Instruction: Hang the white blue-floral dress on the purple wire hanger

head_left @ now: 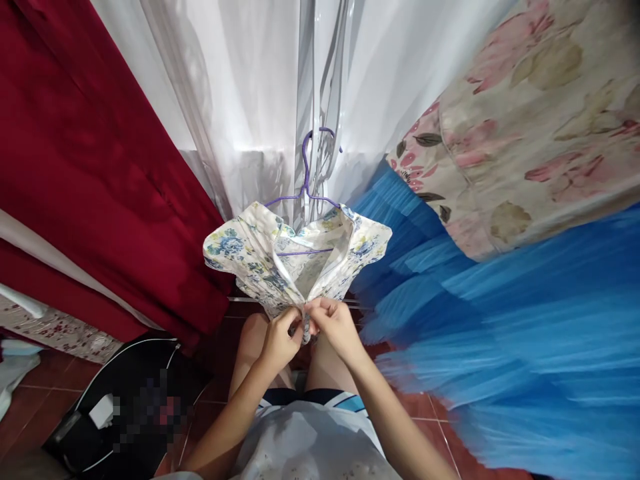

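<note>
Fabric of our pale top [310,440] lies nearest, with our bare knees [257,330] beyond it. Just above them, our left hand [281,341] and right hand [336,328] are side by side, fingers and thumbs of both pinched on the front edges of a floral garment [257,260], right at the point of its V-shaped neck. A narrow grey-white strip of cloth hangs between our fingertips. The garment looks thin and lightly creased, printed with blue and yellow-green flowers on white; its short sleeves flare past both ends of a slim purple hanger [306,170]. The hanger's lower bar shows inside the open neck, and its hook curves up before soft white drapes [250,80]. To our left hangs deep red cloth [100,167]; to our right, ruffled blue tulle [500,333] spreads beneath cream fabric [500,147] with pink blossoms.
</note>
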Tool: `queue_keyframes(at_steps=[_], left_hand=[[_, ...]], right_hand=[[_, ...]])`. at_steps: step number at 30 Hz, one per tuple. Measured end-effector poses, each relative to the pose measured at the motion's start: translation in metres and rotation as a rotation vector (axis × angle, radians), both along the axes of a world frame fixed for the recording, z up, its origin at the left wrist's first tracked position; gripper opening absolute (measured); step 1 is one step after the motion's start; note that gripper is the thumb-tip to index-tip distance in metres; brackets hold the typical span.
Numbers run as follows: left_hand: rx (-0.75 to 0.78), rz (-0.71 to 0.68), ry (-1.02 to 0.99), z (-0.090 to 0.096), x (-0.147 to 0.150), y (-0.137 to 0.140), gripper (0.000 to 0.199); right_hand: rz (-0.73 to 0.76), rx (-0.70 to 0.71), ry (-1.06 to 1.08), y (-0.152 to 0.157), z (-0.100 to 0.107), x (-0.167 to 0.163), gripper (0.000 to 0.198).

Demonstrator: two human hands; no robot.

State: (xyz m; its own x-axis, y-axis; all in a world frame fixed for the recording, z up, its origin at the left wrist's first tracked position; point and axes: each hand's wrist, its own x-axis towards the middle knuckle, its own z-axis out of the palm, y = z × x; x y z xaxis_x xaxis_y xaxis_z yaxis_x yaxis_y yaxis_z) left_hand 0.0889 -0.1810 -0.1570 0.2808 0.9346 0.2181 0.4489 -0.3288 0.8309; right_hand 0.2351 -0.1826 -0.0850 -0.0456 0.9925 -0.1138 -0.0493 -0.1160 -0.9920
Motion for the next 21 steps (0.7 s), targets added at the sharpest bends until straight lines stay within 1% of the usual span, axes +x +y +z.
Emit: queue_keyframes(at_steps=[2,5,8,11,13,14,16,17,18,20,21], left_hand=[[0.020,-0.042,0.100,0.008,-0.007,0.003,0.009],[0.050,-0.048,0.232,0.018,-0.014,0.009,0.009],[0.062,-0.065,0.282,0.017,-0.018,0.015,0.011],[0.044,-0.084,0.291,0.009,-0.020,0.020,0.013],[0.044,-0.102,0.285,0.007,-0.021,0.024,0.013],[0.052,-0.108,0.269,0.009,-0.021,0.027,0.012],[0.095,-0.089,0.161,0.022,-0.022,0.035,0.009],[0.140,-0.046,0.069,0.034,-0.023,0.039,0.008],[0.202,0.013,-0.038,0.049,-0.023,0.045,0.011],[0.362,0.153,-0.216,0.083,-0.022,0.057,0.025],[0.436,0.161,-0.248,0.102,-0.021,0.064,0.030]], right_hand=[[-0.019,0.052,0.026,0.021,0.023,0.002,0.016],[-0.038,0.167,0.042,0.054,0.060,-0.003,0.018],[-0.077,0.278,0.069,0.080,0.090,-0.013,0.019],[-0.152,0.350,0.093,0.091,0.104,-0.020,0.019],[-0.177,0.374,0.105,0.089,0.106,-0.022,0.018],[-0.183,0.374,0.109,0.086,0.104,-0.022,0.018],[-0.196,0.362,0.108,0.079,0.099,-0.020,0.015],[-0.196,0.353,0.099,0.075,0.097,-0.019,0.014],[-0.193,0.347,0.085,0.071,0.094,-0.018,0.013],[-0.180,0.353,0.052,0.065,0.091,-0.016,0.012],[-0.173,0.365,0.039,0.062,0.091,-0.015,0.012]])
